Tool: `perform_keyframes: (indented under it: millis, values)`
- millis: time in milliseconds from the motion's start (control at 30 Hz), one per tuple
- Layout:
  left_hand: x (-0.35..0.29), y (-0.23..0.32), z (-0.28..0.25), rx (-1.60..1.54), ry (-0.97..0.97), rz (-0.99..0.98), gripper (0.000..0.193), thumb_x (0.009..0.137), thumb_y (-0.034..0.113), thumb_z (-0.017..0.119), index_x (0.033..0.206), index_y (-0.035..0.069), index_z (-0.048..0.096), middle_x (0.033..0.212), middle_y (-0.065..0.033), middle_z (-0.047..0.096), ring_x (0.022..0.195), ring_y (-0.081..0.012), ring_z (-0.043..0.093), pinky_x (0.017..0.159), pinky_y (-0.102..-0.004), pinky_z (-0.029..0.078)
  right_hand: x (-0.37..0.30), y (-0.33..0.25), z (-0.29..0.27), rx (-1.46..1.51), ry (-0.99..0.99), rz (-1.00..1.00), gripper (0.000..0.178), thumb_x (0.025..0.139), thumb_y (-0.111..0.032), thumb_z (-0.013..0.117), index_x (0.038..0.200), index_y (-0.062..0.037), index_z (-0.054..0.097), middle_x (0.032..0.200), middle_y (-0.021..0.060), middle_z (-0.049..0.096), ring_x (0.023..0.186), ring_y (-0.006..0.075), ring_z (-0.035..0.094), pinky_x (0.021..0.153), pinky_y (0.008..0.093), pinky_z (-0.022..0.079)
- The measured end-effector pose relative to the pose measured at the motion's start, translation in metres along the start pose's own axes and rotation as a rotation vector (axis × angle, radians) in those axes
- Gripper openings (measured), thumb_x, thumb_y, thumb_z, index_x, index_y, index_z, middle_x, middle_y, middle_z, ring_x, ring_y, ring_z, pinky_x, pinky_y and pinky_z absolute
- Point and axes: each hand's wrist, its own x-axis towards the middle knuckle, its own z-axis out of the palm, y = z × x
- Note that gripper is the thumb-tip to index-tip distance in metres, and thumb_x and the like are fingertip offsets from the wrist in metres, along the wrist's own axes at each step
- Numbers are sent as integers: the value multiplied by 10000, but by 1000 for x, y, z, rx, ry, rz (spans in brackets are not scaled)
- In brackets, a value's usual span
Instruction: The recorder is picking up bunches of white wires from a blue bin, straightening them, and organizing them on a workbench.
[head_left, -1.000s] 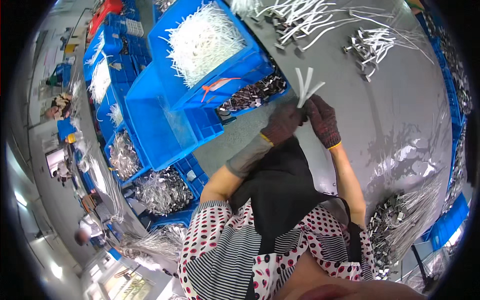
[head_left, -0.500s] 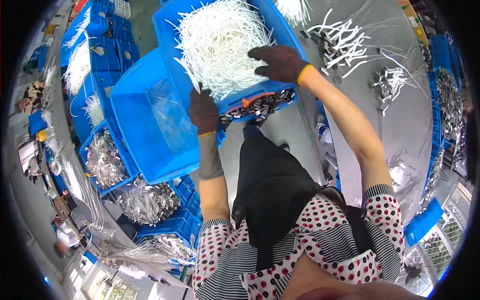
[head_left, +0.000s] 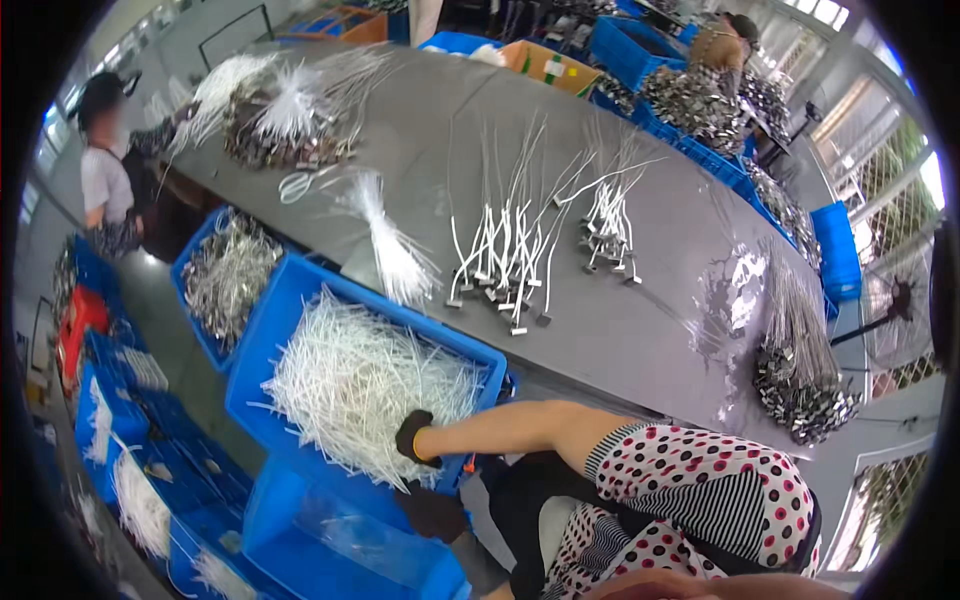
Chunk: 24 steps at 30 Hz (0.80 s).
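Observation:
A large blue bin (head_left: pixel 242 385) holds a heaped pile of thin white plastic tubes (head_left: pixel 350 385). My right hand (head_left: pixel 416 438), in a dark knit glove with a yellow cuff, lies at the near side of the pile. Its fingertips are bent down among the tubes, so what they grip, if anything, cannot be seen. My left hand (head_left: pixel 437 513), also in a dark glove, is at the bin's near edge, just below the right one. Its fingers are dark and blurred against the rim. Beside it stands another blue bin (head_left: pixel 340 560) with clear plastic film in it.
Beyond the bin is a grey table (head_left: pixel 640 330) with white-tubed wires with dark ends (head_left: pixel 510 250), a fanned tube bundle (head_left: pixel 385 240), scissors (head_left: pixel 296 188) and a wire bundle (head_left: pixel 800 370). A person (head_left: pixel 108 170) stands at the far left. More blue bins (head_left: pixel 160 440) are stacked left.
The head view has swung toward the table, so the bin appears turned and lower. My right hand, spread over the pile before, has come nearer to my left hand with its fingers down.

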Motion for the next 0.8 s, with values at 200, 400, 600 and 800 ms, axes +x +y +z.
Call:
perform_keyframes:
  millis: [200,400,600,800]
  values:
    - [16,24,-68,-345,-193,-85,412,992,350,532,1187,-8,590,1042,-200,664,933,-379,628,798,-451,499,5,2,18,40,-5,-13,429,626,-271,817,1027,-130,755,1035,85,725,910,265,692,645,508,530]
    - [21,13,-44,-380,-135,92,445,1009,331,517,1202,-64,583,1145,-268,616,1023,-423,583,885,-466,469,-8,20,25,76,107,51,245,620,-196,773,863,-162,780,914,58,737,829,245,698,583,476,514]
    - [28,-22,-20,-429,34,115,412,993,304,569,1151,-73,620,1072,-260,626,953,-384,578,855,-470,461,-48,47,-7,72,228,-1,242,585,-209,737,820,-160,773,817,47,732,764,245,695,575,473,502]
    - [34,-3,-41,-686,-38,-71,365,996,288,571,994,-74,619,873,-223,632,745,-361,570,679,-472,450,-62,90,-19,192,224,-9,264,580,-244,743,824,-145,762,804,60,729,735,257,691,632,504,510]
